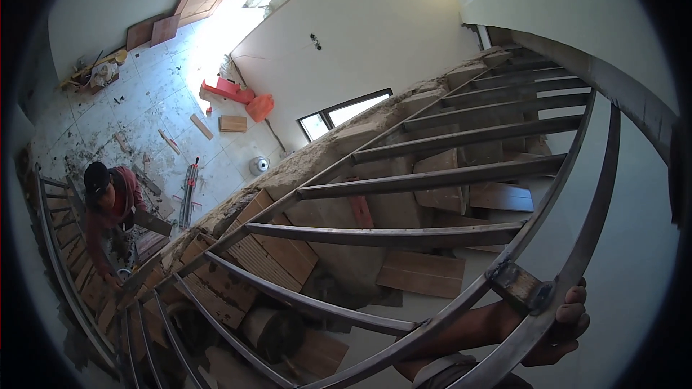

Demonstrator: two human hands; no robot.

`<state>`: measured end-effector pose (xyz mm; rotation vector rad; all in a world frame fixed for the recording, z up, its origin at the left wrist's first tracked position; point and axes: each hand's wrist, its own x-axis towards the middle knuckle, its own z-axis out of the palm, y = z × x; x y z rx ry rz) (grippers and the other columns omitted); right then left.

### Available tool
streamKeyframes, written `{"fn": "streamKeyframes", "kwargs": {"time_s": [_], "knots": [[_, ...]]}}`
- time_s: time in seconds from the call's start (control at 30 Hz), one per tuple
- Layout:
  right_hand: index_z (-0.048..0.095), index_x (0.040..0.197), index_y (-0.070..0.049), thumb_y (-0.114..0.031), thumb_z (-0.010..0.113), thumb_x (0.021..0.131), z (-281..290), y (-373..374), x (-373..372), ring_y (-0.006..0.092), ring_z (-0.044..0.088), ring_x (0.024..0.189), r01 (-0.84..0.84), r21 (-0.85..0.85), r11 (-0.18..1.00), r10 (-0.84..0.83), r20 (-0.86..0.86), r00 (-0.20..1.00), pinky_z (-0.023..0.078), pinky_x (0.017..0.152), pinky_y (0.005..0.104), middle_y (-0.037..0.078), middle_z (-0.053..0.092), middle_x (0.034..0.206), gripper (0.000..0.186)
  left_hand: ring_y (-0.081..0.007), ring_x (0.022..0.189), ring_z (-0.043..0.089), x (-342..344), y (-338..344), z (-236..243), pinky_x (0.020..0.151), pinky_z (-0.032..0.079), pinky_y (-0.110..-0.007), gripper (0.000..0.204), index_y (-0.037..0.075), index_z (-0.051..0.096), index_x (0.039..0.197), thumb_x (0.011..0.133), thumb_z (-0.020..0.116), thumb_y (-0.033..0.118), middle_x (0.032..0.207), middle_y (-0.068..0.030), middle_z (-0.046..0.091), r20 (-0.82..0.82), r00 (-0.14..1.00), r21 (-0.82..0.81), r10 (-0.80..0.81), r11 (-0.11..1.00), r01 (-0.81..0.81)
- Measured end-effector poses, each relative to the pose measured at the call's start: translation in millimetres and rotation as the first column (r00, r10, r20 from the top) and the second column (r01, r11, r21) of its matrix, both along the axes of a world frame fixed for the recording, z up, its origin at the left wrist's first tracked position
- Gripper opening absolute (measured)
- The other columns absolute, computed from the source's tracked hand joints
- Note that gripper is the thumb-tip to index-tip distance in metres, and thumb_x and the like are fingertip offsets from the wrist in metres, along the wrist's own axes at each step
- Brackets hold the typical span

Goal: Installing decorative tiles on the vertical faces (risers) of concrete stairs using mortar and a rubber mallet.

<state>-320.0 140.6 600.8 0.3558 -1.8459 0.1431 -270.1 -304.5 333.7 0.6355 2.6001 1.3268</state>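
My right hand [568, 325] is wrapped round the outer bar of a curved steel handrail [595, 216] at the lower right. My right forearm [468, 329] passes behind the inner curved bar, which hides part of it. A short welded steel block [517, 284] joins the two bars just beside the hand. From the inner bar, several steel crossbars [432, 179] run like rungs to a straight rail on the far side. My left hand is out of the picture.
Below, a person [112, 202] in a dark cap holds a wooden board [153, 223] beside the stairs. Loose wooden planks [420, 274] lie under the frame. A red plastic thing [229, 91], a round metal pot [259, 166] and scattered debris lie on the tiled floor [155, 79]. A rough masonry edge [339, 148] borders the frame.
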Motion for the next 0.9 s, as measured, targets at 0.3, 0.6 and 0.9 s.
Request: {"fn": "streamKeyframes", "kwargs": {"time_s": [0.3,0.6,0.9], "knots": [[0.049,0.086,-0.007,-0.038,0.030,0.100,0,-2,4,0.0293,0.057,0.097,-0.138,-0.057,0.989,0.138,-0.006,0.990,0.035,0.104,0.0511,0.005,0.053,0.077,0.039,-0.0243,0.059,0.067,-8,19,11,0.053,0.053,-0.036,0.018,0.000,0.070,0.102,0.098,0.065,0.017,0.074,-0.0103,0.069,-0.019,0.998,-0.001,0.057,0.998,-0.057],[0.044,0.083,-0.009,-0.037,0.031,0.099,-16,-20,-12,0.0286,0.054,0.095,-0.151,-0.158,0.976,0.156,0.016,0.988,0.032,0.105,0.0521,0.005,0.049,0.072,0.035,-0.0241,0.058,0.067,-6,23,68,0.052,0.053,-0.035,0.018,0.000,0.070,0.100,0.098,0.066,0.017,0.072,-0.0103,0.068,-0.008,0.988,-0.079,0.156,0.985,-0.156],[0.054,0.096,-0.002,-0.036,0.027,0.104,3,13,1,0.0291,0.058,0.088,-0.092,0.102,0.990,0.094,-0.013,0.995,0.042,0.096,0.0495,0.007,0.056,0.076,0.044,-0.0237,0.056,0.066,7,43,29,0.050,0.050,-0.034,0.016,-0.001,0.070,0.098,0.097,0.068,0.015,0.069,-0.0108,0.067,-0.024,0.992,0.060,0.124,0.991,-0.123]]}}
